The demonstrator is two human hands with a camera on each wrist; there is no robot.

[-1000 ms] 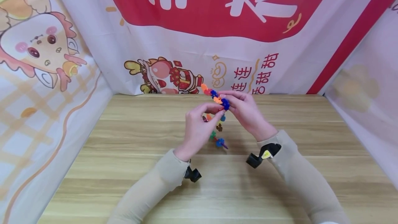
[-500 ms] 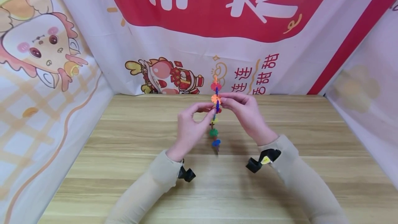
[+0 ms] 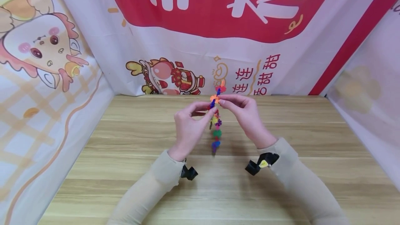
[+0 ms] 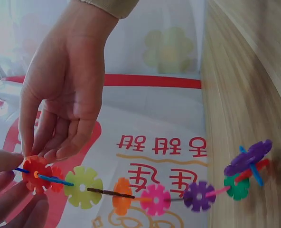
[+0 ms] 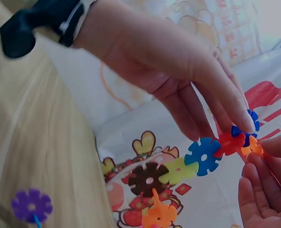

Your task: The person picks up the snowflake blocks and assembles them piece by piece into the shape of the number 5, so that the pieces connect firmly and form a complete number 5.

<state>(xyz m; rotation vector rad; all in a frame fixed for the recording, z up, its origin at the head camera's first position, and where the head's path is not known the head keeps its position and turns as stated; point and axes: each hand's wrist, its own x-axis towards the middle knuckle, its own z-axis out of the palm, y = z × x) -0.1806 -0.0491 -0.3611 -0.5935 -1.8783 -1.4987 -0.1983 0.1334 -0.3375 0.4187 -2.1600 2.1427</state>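
Note:
A chain of interlocking plastic snowflake discs (image 3: 217,133), in many colours, hangs between my hands. My left hand (image 3: 191,122) pinches its upper part at a dark blue disc (image 3: 213,103), thumb and fingertips curled in. From the other side, my right hand (image 3: 245,115) pinches around an orange disc (image 3: 214,99) just above. Over the hands the chain rises to a red disc (image 3: 221,88) and an orange tip. Below them, yellow-green (image 4: 83,185), pink (image 4: 155,200) and purple (image 4: 200,196) discs dangle in the left wrist view. Fingers hide some joints.
A wood-grain table (image 3: 150,183) lies under the hands. Behind it hangs a white and red printed cloth (image 3: 193,37), with more printed cloth (image 3: 47,89) at the left side. Black cameras (image 3: 189,173) sit on both wrists.
The upper chain, which leaned left, has swung upright and now tilts right. My left hand has shifted slightly left. Both hands keep pinching the chain, and its lower end has turned.

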